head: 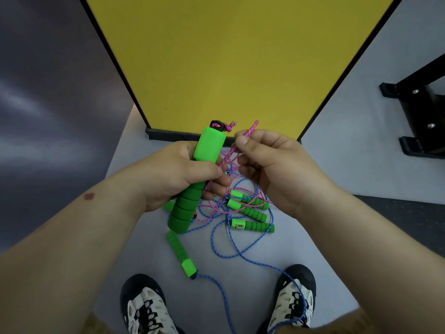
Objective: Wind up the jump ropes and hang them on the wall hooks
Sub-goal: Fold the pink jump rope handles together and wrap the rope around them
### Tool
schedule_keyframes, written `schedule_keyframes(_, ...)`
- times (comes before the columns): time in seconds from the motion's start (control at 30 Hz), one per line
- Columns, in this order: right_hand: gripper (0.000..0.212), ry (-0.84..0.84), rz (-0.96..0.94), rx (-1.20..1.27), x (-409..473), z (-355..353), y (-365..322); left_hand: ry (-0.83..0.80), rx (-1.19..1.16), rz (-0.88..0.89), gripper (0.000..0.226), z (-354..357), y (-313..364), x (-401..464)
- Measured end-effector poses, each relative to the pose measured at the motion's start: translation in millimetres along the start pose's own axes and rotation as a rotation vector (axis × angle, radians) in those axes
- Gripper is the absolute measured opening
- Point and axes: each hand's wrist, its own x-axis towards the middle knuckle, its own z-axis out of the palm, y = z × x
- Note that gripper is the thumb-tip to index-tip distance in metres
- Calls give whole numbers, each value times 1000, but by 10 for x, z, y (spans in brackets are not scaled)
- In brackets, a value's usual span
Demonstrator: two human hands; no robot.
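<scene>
Quick count from my feed: I can make out six green foam handles. One green handle (192, 186) is in my left hand (175, 174), fingers wrapped tight around its middle, blocky end pointing up toward the yellow panel (236, 59). My right hand (269, 165) has thumb and fingertips pinched together on the pink rope (250, 130), which runs down along the held handle into the pile.

On the grey floor (325, 237) there are three handles (250, 214) bunched just right of the held one, lying roughly parallel, one with a little counter window. One more floor handle (180, 254) lies below my left hand with the blue rope (224, 256) coming out of its end, and a sixth one peeks out from under my left wrist, mostly hidden.

Ropes: I see two colours, pink and blue, tangled together in loose loops. Can't tell how many separate ropes that is. The blue one trails over my right shoe (293, 297); the left shoe (144, 307) sits clear of it. No bins or boxes here, everything's loose on the floor.
</scene>
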Motion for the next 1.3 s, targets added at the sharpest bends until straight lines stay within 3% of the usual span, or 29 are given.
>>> schedule_keyframes(0.3, 3, 181, -73, 144, 47, -108, -144, -5, -3, -4, 9, -9, 4, 4)
schedule_keyframes(0.53, 3, -40, 38, 35, -11, -3, -30, 2, 1, 4, 9, -10, -12, 14)
schedule_keyframes(0.63, 13, -129, 25, -47, -48, 34, 20, -2, -8, 11, 12, 6, -4, 7)
schedule_keyframes(1.03, 4, 157, -86, 99, 31, -82, -151, 4, -13, 9, 8, -14, 3, 4)
schedule_keyframes(1.17, 7, 115, -47, 111, 22, -58, -122, -3, -6, 6, 9, -13, -3, 4)
schedule_keyframes(1.3, 7, -33, 21, -10, -18, -4, -38, 0, -11, 10, 9, -1, -5, -1)
